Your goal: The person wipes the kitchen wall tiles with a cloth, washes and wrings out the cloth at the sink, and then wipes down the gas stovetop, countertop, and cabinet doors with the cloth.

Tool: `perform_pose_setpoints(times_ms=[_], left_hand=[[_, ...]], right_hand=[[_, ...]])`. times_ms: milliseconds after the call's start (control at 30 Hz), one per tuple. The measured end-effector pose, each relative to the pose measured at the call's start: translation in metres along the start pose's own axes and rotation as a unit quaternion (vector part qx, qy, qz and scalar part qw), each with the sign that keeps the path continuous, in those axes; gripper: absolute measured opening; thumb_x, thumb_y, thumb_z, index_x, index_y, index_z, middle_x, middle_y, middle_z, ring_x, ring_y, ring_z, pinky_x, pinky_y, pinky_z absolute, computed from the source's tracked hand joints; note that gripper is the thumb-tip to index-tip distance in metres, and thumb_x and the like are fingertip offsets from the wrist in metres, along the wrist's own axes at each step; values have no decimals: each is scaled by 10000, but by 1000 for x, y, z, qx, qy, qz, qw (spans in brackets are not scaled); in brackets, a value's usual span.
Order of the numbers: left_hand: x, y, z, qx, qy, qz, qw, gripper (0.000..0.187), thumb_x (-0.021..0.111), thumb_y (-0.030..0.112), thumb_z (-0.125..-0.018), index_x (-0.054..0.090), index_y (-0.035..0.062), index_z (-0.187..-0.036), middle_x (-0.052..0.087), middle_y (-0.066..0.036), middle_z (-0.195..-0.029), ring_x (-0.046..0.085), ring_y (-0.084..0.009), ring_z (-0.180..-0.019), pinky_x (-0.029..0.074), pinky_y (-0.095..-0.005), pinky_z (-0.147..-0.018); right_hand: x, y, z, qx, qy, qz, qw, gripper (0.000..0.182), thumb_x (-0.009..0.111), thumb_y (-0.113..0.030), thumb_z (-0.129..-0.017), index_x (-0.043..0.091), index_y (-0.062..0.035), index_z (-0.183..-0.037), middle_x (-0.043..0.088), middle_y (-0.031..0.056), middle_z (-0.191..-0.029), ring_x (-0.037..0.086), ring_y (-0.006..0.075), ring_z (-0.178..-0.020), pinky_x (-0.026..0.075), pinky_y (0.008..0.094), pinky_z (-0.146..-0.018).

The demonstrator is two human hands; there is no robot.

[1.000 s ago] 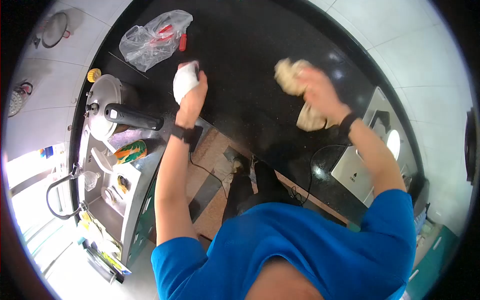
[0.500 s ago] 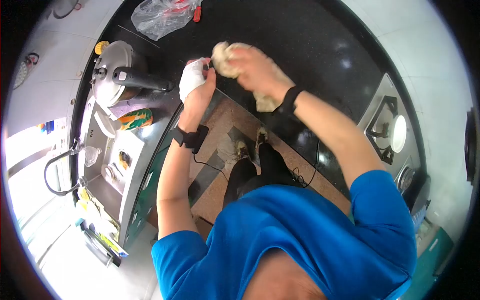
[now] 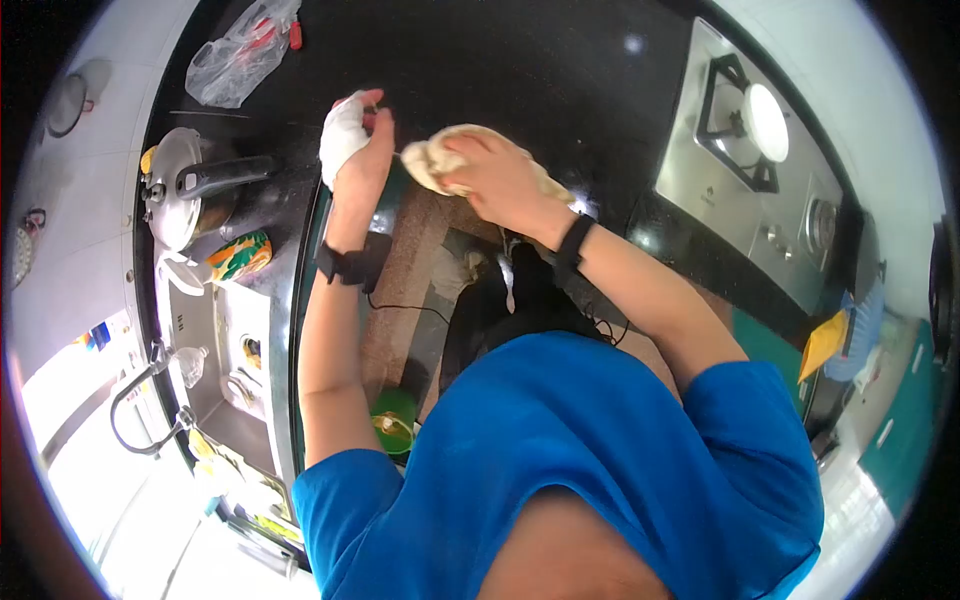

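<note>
My right hand (image 3: pixel 492 180) is closed on a crumpled beige cloth (image 3: pixel 430 160), held at the front edge of the black counter (image 3: pixel 560 60). Part of the cloth sticks out behind my fingers. To its left, my left hand (image 3: pixel 365 150) is raised over the counter corner, fingers half curled and the thumb apart from them. A white, cloth-like wrap (image 3: pixel 342 138) covers the back of this hand; how it is fastened is hidden. I see nothing gripped between its fingers.
A pressure cooker (image 3: pixel 178 190) with a black handle stands left, near a patterned packet (image 3: pixel 242 256) and the sink (image 3: pixel 235 420). A clear plastic bag (image 3: pixel 232 70) lies at the back left. At right is a gas stove (image 3: pixel 690 150) bearing a white dish (image 3: pixel 767 122). Below is a green bin (image 3: pixel 392 408).
My view has swung right, so more of the stove shows and the cooker sits further left. My right hand has drawn the cloth down to the counter's front edge.
</note>
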State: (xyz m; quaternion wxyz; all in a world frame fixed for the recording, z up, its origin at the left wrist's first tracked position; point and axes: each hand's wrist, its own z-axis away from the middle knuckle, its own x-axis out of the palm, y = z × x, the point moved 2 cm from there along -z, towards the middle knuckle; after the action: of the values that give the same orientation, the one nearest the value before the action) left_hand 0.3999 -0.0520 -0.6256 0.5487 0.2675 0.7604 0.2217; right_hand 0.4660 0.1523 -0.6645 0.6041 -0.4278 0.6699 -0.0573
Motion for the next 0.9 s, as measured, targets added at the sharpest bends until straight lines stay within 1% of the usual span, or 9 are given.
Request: perform_pose_setpoints(times_ms=[133,300,367,433,500,567,600,767,900], left_hand=[[26,37,-3,36,-21,51,998,220,663,114,-869,696,61,-1079,628,-49,-817,590,-139,-697,493,-290,-656],[54,78,11,87,-102,98,986,220,659,60,-853,698,66,-1069,633,-58,-871,600,-153,-720,506,-298,-685],[74,88,28,183,-114,94,972,206,664,55,-836,717,94,-1031,658,-96,-914,655,-246,-809,536,-356,-741],[101,99,45,265,-142,78,951,179,677,80,-833,724,101,-1005,663,-108,-925,661,-281,-852,536,-394,-765],[128,107,54,288,-177,101,936,172,687,105,-829,724,106,-997,663,-115,-928,657,-302,-869,528,-418,-772],[149,116,56,281,-182,111,936,152,703,116,-822,719,99,-972,666,-107,-908,656,-293,-865,522,-406,-746],[159,119,56,268,-185,124,937,141,713,121,-815,712,93,-953,666,-101,-887,655,-294,-856,519,-402,-734],[191,126,48,253,-187,88,945,125,743,136,-797,671,81,-883,669,-99,-845,649,-304,-814,507,-406,-701],[194,137,40,238,-241,24,941,135,726,153,-803,665,79,-898,675,-114,-875,645,-322,-831,504,-426,-711]], right_hand=[[-48,12,79,18,3,54,998,357,671,1,-668,741,-185,-963,564,56,-1323,508,311,-1259,461,426,-1027],[-88,21,158,118,-33,122,985,373,668,7,-659,735,-178,-976,555,73,-1345,513,329,-1236,452,439,-1014],[-104,23,175,121,-33,124,984,385,652,22,-673,732,-164,-1001,547,99,-1348,520,339,-1220,446,434,-1013],[-114,28,193,171,33,50,983,411,630,34,-687,724,-136,-1049,536,138,-1344,520,361,-1213,438,432,-1025],[-121,35,208,208,38,43,976,424,602,46,-727,697,-89,-1117,519,157,-1345,522,345,-1230,427,394,-1042],[-133,33,215,291,136,-95,942,428,584,52,-759,663,-40,-1170,505,146,-1357,516,298,-1260,411,346,-1049],[-139,36,221,309,136,-128,932,424,566,59,-782,642,-8,-1194,488,140,-1375,504,256,-1276,398,316,-1045],[-150,51,241,311,169,-174,919,445,568,65,-772,642,-4,-1205,468,161,-1415,501,249,-1285,390,314,-1048],[-152,61,252,291,181,-173,923,453,572,61,-769,643,-5,-1212,458,171,-1440,490,245,-1308,378,310,-1056]])
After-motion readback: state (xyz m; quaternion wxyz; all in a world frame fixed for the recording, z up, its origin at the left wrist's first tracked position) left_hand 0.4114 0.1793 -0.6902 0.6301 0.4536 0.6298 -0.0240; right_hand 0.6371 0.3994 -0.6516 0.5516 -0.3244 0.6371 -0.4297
